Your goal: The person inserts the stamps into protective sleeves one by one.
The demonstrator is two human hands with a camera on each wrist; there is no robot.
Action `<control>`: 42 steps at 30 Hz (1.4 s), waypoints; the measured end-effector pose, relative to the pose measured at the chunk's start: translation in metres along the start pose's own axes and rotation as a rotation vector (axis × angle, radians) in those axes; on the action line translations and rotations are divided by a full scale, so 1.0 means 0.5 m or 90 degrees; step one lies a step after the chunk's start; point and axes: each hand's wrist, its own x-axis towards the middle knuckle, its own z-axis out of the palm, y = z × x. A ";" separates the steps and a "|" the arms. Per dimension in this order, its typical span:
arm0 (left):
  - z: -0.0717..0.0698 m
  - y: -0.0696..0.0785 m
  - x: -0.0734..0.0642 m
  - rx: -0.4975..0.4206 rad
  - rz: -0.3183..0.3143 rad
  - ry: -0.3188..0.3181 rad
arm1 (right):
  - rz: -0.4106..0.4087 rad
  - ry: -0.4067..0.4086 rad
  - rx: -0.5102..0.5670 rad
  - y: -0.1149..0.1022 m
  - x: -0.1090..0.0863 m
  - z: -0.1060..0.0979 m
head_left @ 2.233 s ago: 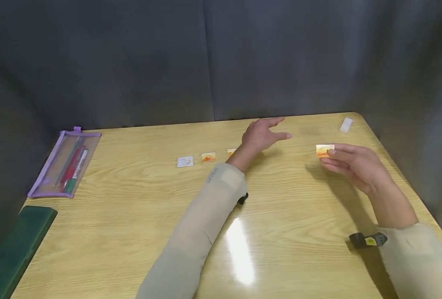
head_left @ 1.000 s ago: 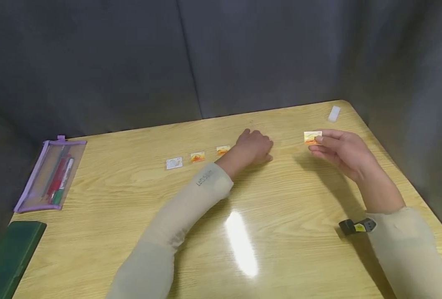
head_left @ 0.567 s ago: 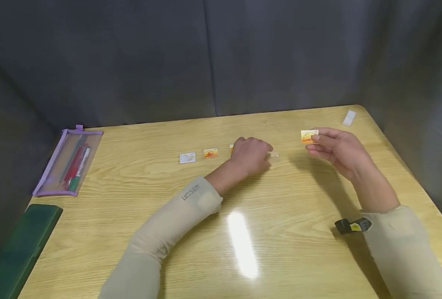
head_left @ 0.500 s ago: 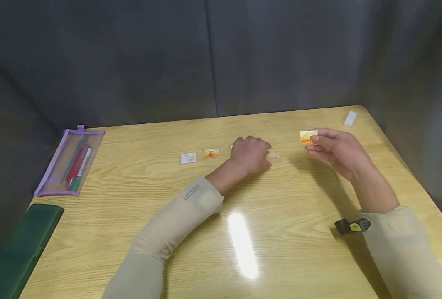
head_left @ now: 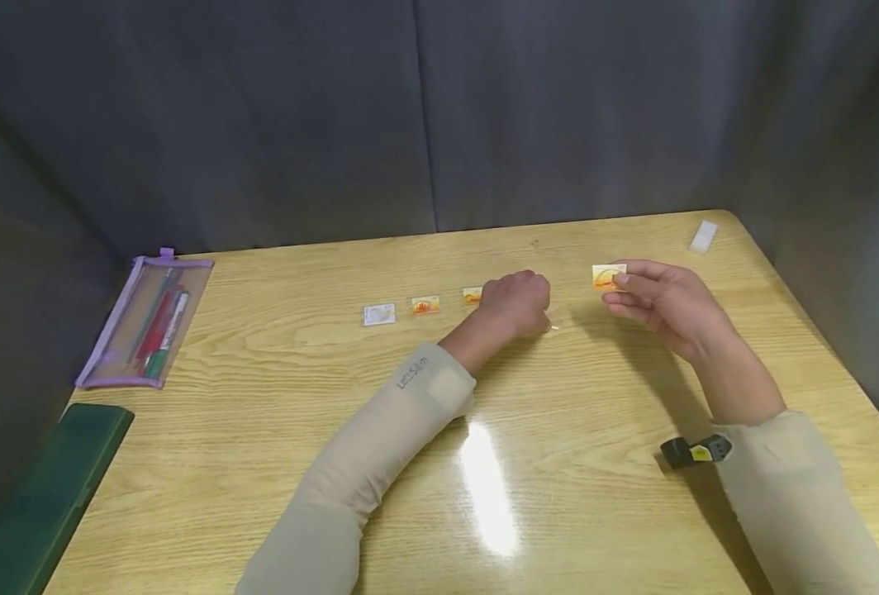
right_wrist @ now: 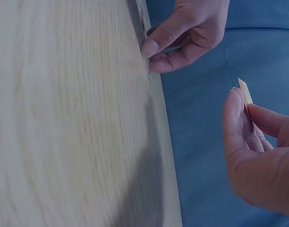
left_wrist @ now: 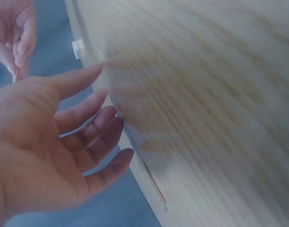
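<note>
My right hand pinches a small yellow-and-orange stamp between thumb and fingers, raised above the table; the right wrist view shows the stamp edge-on. Low at the tabletop, my left hand reaches down with thumb and fingers bent but apart, as the left wrist view of the hand shows. By its fingertips is a bit of clear plastic, mostly hidden. Left of that hand lie a partly covered yellow stamp, an orange stamp and a white stamp.
A white block sits at the far right corner of the wooden table. On the left lie a purple-edged mesh pouch with pens and a dark green case. Dark curtains stand behind the table and at its sides.
My left hand spread out, came down to the tabletop, then moved toward me and right by the clear plastic. The right hand carried its stamp slightly left and held it. The view shifted a little.
</note>
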 end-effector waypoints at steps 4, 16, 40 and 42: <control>0.001 0.000 -0.002 0.012 0.003 -0.005 | 0.002 -0.003 0.001 0.001 0.004 -0.001; -0.058 -0.069 -0.073 -0.268 -0.001 0.144 | 0.012 -0.031 0.001 0.000 0.030 0.021; -0.028 -0.188 -0.153 -0.935 -0.062 0.171 | 0.050 -0.071 -0.084 0.038 0.078 0.130; -0.024 -0.191 -0.151 -0.946 -0.065 0.167 | 0.047 -0.074 -0.084 0.042 0.082 0.141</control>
